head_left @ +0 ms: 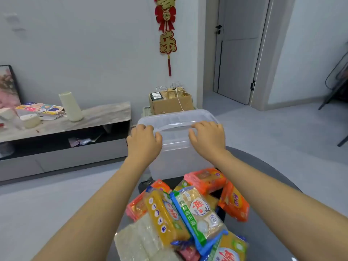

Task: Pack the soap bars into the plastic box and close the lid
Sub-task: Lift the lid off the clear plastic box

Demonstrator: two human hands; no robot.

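The plastic box (178,159) stands at the far side of the round desk (267,178), its lid (175,119) on top, long axis running left to right across the person's view. Both hands rest on the lid's near edge, left hand (144,142) at the left corner, right hand (208,137) toward the right, fingers curled over the rim. The soap bars (190,210) lie heaped nearer the body, between the forearms. Lifting the lid likely comes first.
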